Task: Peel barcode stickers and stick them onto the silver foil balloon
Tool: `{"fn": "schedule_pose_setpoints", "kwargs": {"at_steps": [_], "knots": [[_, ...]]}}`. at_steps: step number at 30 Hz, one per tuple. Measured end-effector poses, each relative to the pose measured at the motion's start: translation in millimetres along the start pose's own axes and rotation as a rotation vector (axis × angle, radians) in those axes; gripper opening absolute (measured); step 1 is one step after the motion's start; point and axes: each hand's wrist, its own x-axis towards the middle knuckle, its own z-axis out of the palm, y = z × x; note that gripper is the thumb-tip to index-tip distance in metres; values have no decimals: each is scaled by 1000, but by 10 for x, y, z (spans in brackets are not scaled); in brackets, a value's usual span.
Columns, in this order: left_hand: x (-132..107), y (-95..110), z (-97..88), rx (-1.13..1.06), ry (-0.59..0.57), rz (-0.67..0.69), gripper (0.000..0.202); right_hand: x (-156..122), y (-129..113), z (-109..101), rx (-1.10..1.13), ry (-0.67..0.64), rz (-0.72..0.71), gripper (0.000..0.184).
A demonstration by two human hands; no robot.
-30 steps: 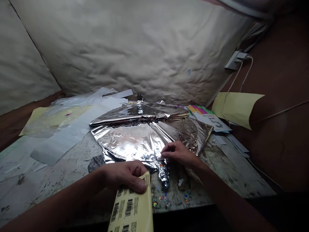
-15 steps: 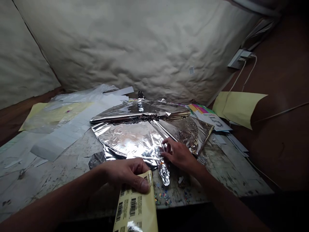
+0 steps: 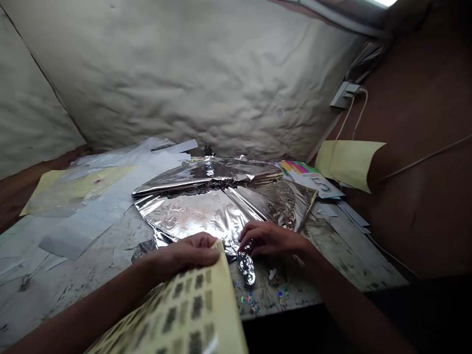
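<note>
While left grip (image 3: 191,251) pinches labels (image 3: 197,306), right grip (image 3: 272,239) curls over foil (image 3: 247,269).

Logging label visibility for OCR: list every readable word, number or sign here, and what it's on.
"5": large dark digit on the white card at right.
Lettering beside the digit on that card: too small and blurred to read.
Yellow label sheet in the left hand: rows of barcodes with print beside them, all too blurred to read.
Pale patch on the back wall: too small to tell any text.
</note>
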Motion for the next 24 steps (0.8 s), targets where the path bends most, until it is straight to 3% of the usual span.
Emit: {"fn": "schedule_pose_setpoints", "kwargs": {"at_steps": [3, 6, 12, 15, 19, 22, 24], "knots": [[92, -43, 80, 390, -126, -66, 34, -9, -31, 2, -28, 21, 10, 19], [146, -87, 99, 737, -161, 27, 34, -17, -44, 2, -33, -8, 14, 23], [142, -93, 83, 860, -116, 114, 38, -22, 22, -2, 0, 41, -17, 15], [150, -96, 111, 997, -51, 230, 35, -5, 102, 13, 104, 119, 58, 10], [174, -127, 158, 1235, 124, 438, 18, 36, 215, 36, 237, 215, 188, 6], [188, -170, 172, 1262, 242, 478, 15, 56, 259, 20, 431, 223, 228, 13], [200, -209, 166, 1263, 262, 483, 15, 60, 270, -6, 571, 237, 270, 22]]}}
